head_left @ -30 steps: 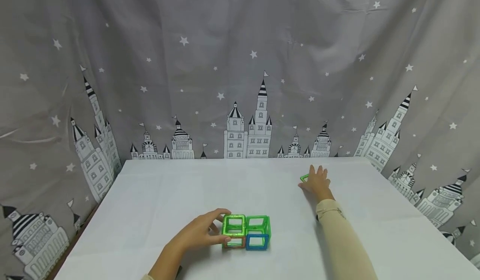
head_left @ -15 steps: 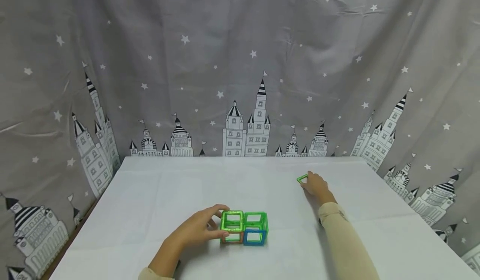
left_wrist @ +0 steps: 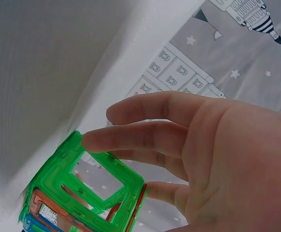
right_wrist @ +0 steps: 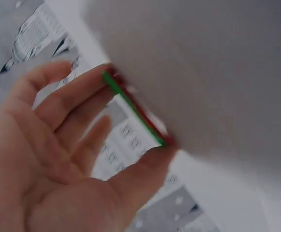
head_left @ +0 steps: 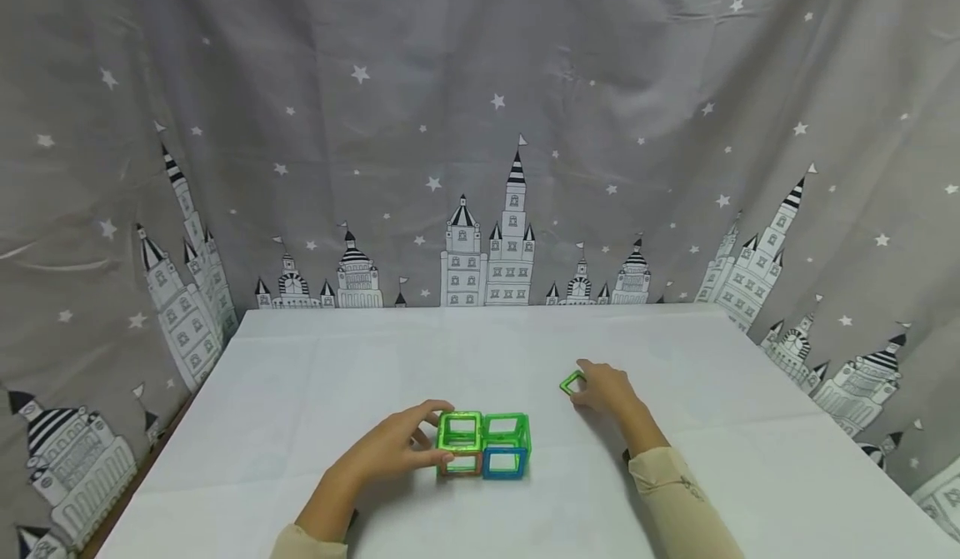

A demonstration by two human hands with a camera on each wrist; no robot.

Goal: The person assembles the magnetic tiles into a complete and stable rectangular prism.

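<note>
On the white table stands a block of open-frame magnetic tiles (head_left: 505,418), like two cubes side by side. Its frames are green, with an orange tile (head_left: 461,466) at the front left and a blue tile (head_left: 504,464) at the front right. My left hand (head_left: 386,446) holds the block's left cube, thumb at the front and fingers at the back. Right of the block, my right hand (head_left: 609,390) pinches a green magnetic tile (head_left: 568,385) by its edges, between thumb and fingertips. A red edge (right_wrist: 152,126) lies along the green one in the right wrist view.
The white table (head_left: 345,351) runs back to a grey curtain (head_left: 420,126) printed with castles and stars. Its left edge (head_left: 180,417) slopes away toward the back.
My right hand has taken hold of the green tile at the back right and brought it left and nearer. My left hand stays at the block. The head view has shifted slightly.
</note>
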